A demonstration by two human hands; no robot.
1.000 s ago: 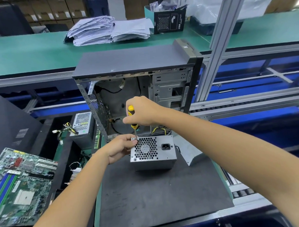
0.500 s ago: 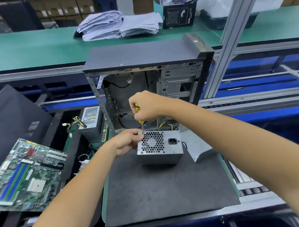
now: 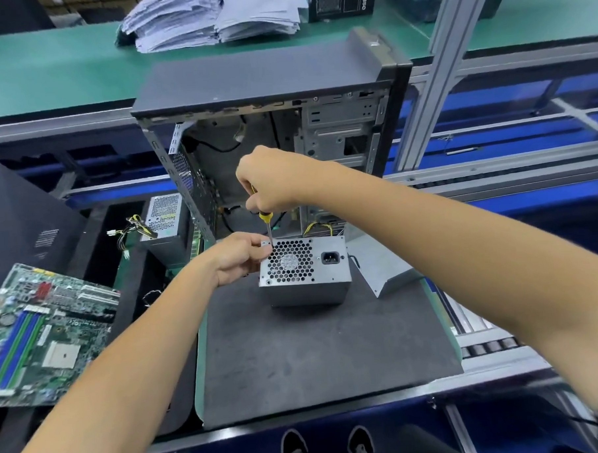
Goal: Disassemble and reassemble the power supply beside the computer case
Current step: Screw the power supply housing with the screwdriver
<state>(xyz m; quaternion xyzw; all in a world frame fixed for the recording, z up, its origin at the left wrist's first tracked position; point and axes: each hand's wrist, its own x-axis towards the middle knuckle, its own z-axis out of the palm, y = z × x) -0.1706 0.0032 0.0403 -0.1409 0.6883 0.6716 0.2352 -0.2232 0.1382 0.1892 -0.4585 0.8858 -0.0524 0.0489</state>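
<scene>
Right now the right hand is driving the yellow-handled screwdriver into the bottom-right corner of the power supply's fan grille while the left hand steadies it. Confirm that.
Not quite. The head view shows the screwdriver tip at the top-left corner of the fan grille, not the bottom-right. The rest holds: the right hand grips the handle and the left hand steadies the power supply at that corner.
</scene>
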